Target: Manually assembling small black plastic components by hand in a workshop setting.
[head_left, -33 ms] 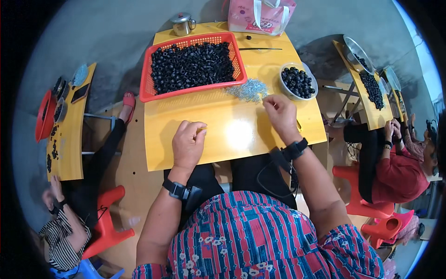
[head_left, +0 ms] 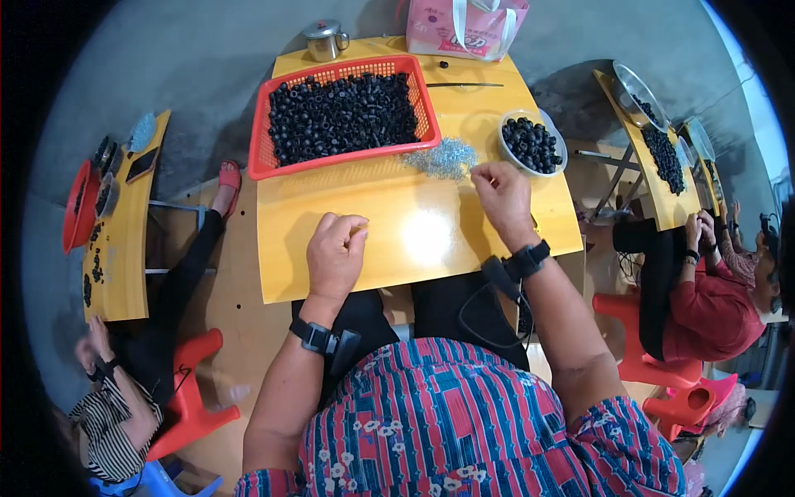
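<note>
My left hand [head_left: 336, 255] hangs over the near left part of the yellow table [head_left: 373, 269], fingers curled and thumb close to the forefinger. What it holds, if anything, is hidden. My right hand [head_left: 507, 203] is just below a pile of small, shiny, clear-bluish pieces [head_left: 443, 157], its fingers drawn together in a pinch. Anything between those fingertips is too small to make out. Behind my hands, a red plastic basket [head_left: 431, 124] is heaped with small black ring-like parts [head_left: 339, 120]. A clear round tub [head_left: 561, 161] beyond my right hand contains rounded black parts [head_left: 530, 142].
A lidded metal mug [head_left: 325, 40], a thin dark rod [head_left: 464, 84] and a pink bag [head_left: 439, 29] are at the table's far side. People sit at other yellow tables left and right, with red stools [head_left: 195, 389] and black parts [head_left: 662, 157] there.
My right hand has shifted very slightly to the right. My left hand stays where it was, its fingers still curled.
</note>
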Motion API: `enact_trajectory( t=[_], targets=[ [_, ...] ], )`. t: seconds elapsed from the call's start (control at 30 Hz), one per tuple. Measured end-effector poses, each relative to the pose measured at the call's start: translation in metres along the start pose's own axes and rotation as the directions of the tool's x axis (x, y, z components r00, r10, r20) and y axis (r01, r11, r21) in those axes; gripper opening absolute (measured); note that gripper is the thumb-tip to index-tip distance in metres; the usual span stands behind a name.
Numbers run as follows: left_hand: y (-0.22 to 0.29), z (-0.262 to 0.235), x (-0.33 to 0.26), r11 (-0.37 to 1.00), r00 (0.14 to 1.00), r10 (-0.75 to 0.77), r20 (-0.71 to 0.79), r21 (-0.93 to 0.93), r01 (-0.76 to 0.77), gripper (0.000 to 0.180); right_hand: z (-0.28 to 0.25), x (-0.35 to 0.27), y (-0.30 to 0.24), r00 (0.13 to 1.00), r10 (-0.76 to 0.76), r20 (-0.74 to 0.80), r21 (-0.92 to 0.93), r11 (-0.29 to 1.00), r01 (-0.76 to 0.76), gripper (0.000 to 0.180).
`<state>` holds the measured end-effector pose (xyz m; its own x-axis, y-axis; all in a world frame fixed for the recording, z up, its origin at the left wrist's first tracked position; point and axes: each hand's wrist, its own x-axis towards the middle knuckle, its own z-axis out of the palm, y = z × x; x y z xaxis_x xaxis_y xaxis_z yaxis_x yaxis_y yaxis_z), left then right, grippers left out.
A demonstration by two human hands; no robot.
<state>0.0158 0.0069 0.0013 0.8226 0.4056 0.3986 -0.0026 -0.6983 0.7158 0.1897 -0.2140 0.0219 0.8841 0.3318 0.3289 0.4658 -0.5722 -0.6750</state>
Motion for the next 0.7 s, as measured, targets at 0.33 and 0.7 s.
enact_trajectory(
  t=[0.33, 0.7],
  targets=[
    [0.0, -0.001, 0.002, 0.999, 0.999, -0.041, 0.021, -0.03, 0.041, 0.016, 0.017, -0.008, -0.006, 0.993, 0.118, 0.031, 0.008, 0.993, -0.118, 0.01],
    [0.001, 0.0, 0.003, 0.999, 0.999, -0.029, 0.027, -0.039, 0.03, 0.017, 0.015, -0.014, 0.008, 0.993, 0.104, 0.054, 0.071, 0.992, -0.108, 0.009]
  ],
)
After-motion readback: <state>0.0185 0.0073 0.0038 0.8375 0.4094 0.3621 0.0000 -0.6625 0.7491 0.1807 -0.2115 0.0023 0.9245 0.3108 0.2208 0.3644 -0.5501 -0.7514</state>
